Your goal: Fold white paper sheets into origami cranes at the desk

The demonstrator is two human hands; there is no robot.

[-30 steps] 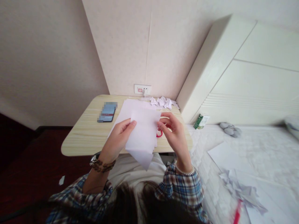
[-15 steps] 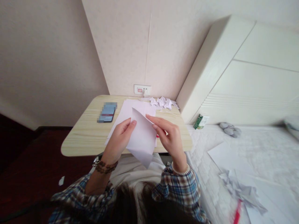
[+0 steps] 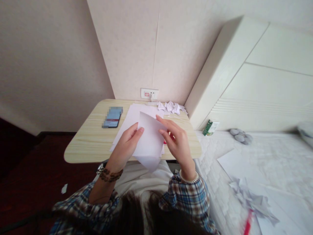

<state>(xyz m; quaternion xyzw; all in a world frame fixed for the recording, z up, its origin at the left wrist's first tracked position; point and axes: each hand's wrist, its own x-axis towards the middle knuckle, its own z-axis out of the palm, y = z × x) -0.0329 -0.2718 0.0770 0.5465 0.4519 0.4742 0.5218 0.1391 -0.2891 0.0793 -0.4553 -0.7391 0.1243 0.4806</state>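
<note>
I hold a folded white sheet of paper [image 3: 149, 140] above the near edge of a small wooden table [image 3: 90, 140]. My left hand [image 3: 126, 145] grips its left edge, thumb on top. My right hand [image 3: 174, 140] pinches the upper right corner, fingers bent over the fold. A stack of white sheets [image 3: 133, 119] lies on the table under the held paper. A red object [image 3: 167, 141] shows partly behind my right hand.
A phone [image 3: 112, 118] lies on the table's left part. Several small folded paper pieces [image 3: 171, 107] sit at the back by a wall socket [image 3: 149, 94]. A bed [image 3: 269, 163] to the right carries loose sheets, crumpled paper [image 3: 251, 199] and a green carton [image 3: 210, 127].
My right hand has moved left across the paper and folded its upper right corner over. The sheet now looks shorter at the bottom. The left hand stays put.
</note>
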